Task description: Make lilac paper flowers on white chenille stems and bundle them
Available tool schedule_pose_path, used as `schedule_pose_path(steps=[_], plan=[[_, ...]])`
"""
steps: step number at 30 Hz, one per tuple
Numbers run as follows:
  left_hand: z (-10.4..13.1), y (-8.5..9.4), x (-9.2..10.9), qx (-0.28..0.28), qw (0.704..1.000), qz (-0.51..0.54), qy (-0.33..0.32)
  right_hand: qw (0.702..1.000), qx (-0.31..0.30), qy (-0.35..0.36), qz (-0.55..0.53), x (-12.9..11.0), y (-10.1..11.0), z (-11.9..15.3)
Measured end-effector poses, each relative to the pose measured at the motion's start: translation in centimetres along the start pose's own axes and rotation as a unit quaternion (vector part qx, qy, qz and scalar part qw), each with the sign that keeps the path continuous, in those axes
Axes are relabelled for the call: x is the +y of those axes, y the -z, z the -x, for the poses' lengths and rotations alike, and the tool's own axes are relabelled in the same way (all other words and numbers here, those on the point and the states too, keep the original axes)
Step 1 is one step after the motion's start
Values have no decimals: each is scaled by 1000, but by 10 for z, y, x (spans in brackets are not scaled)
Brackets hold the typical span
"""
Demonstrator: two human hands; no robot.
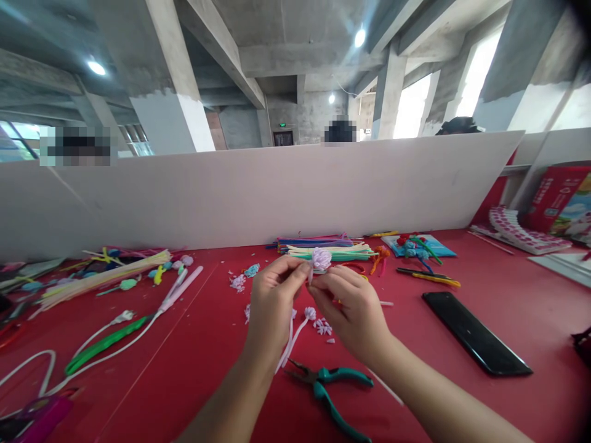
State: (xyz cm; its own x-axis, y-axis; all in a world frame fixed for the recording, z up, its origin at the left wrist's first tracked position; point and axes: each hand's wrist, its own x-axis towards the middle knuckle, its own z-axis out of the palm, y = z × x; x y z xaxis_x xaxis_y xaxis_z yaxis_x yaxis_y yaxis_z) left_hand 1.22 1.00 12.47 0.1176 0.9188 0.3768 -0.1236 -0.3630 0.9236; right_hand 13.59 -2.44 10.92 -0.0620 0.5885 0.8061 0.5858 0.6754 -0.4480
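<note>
Between my two hands, above the red table, is a small lilac pipe-cleaner flower [322, 259] with a fluffy round head. My left hand [279, 289] pinches it from the left, just below the head. My right hand [351, 301] closes on its lower part from the right, fingertips close to those of the left. Below the hands lie another lilac flower [310, 314] on a pale stem and a heap of lilac clippings [322, 327]. Nearer to me, pliers with teal handles [344, 374] rest with their jaws pointing left.
Bundled coloured pipe cleaners [332, 251] lie behind my hands. A black phone [475, 332] and yellow-handled tweezers [429, 277] are at the right. On the left are a white corded styling iron [180, 289], a green tool [106, 346] and more pipe cleaners [106, 282]. A white partition [231, 197] borders the back.
</note>
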Motion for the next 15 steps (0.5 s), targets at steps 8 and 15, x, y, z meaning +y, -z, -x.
schedule_pose_path(steps=[8, 15], plan=[[-8, 3, -4, -45, 997, -17, 53, 947, -42, -231, -219, 30, 11, -13], [-3, 1, -1, -117, 987, 48, 96, 925, -32, -221, -307, 23, 22, -16]])
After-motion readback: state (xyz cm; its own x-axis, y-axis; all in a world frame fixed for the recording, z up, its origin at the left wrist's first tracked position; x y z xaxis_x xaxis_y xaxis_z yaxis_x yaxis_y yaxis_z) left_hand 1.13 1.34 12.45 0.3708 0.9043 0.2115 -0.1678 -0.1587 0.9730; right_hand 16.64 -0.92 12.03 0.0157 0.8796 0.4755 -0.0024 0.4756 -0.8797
